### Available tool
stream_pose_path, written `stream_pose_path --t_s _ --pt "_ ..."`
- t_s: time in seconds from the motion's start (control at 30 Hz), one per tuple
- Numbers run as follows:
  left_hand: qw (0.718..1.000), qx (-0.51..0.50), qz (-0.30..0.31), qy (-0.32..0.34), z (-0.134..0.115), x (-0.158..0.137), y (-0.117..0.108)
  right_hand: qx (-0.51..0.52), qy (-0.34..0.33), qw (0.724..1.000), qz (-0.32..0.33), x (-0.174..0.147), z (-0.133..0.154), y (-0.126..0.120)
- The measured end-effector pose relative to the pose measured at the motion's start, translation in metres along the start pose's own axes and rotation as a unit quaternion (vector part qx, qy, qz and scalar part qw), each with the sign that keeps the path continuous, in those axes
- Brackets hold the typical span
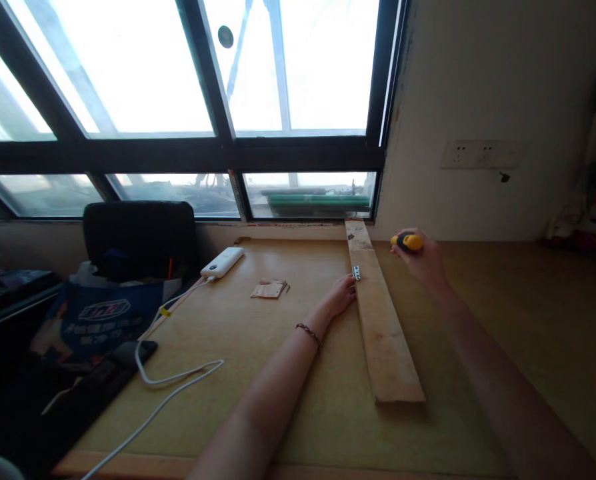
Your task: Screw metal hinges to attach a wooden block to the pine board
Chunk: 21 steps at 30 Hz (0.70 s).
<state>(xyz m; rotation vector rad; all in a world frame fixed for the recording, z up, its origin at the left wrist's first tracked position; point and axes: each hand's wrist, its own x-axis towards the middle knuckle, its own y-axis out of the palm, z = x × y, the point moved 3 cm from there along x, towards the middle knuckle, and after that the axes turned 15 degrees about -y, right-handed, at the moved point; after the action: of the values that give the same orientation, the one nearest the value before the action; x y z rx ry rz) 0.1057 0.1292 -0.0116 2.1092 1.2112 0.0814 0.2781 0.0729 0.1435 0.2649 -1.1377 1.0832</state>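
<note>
A long wooden board [385,333] lies on the table, its far end near the window sill. At its left edge sits a small metal bracket [357,272] with holes. My left hand [341,297] is closed at that edge, fingertips on the bracket; part of the fingers is hidden. Right of the board, my right hand [425,257] is raised and wrapped round a yellow-and-black screwdriver [409,243]. Its handle points toward me, and no shaft shows. A thin stack of small wooden pieces [268,289] lies left of my left hand, with small screws [287,289] beside it.
A white power bank [223,262] with a white cable [178,379] lies along the left side of the table [308,413]. Beyond that edge stand a black chair [139,233] and a blue bag [103,320]. Wall sockets [484,155] are at the right.
</note>
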Motion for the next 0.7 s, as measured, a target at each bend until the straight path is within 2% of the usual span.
stream_pose_path --t_s 0.07,0.13,0.23,0.33,0.43,0.57,0.63,0.7 --pt "1.0 -0.004 0.0 -0.002 0.0 0.0 0.0 -0.079 -0.071 0.99 0.09 -0.021 -0.011 -0.012" --pt "1.0 -0.008 -0.003 -0.003 0.0 0.0 0.0 -0.105 -0.097 0.971 0.19 -0.049 -0.031 -0.026" --pt "1.0 -0.008 0.002 -0.004 0.0 0.001 0.001 -0.115 -0.072 0.939 0.316 -0.089 -0.066 -0.049" --pt "1.0 0.001 0.014 -0.002 0.0 0.001 0.001 -0.103 -0.031 0.915 0.388 -0.117 -0.092 -0.07" --pt "1.0 0.003 0.018 0.0 0.0 0.001 0.001 -0.096 -0.02 0.909 0.406 -0.127 -0.104 -0.084" --pt "1.0 0.003 0.01 -0.005 0.001 0.002 0.0 -0.093 -0.043 0.909 0.403 -0.12 -0.102 -0.094" --pt "1.0 0.001 0.009 -0.005 0.0 0.001 0.001 -0.11 -0.052 0.929 0.35 -0.108 -0.096 -0.09" --pt "1.0 -0.001 0.006 -0.003 0.0 0.0 0.002 -0.128 -0.033 0.963 0.236 -0.092 -0.087 -0.074"
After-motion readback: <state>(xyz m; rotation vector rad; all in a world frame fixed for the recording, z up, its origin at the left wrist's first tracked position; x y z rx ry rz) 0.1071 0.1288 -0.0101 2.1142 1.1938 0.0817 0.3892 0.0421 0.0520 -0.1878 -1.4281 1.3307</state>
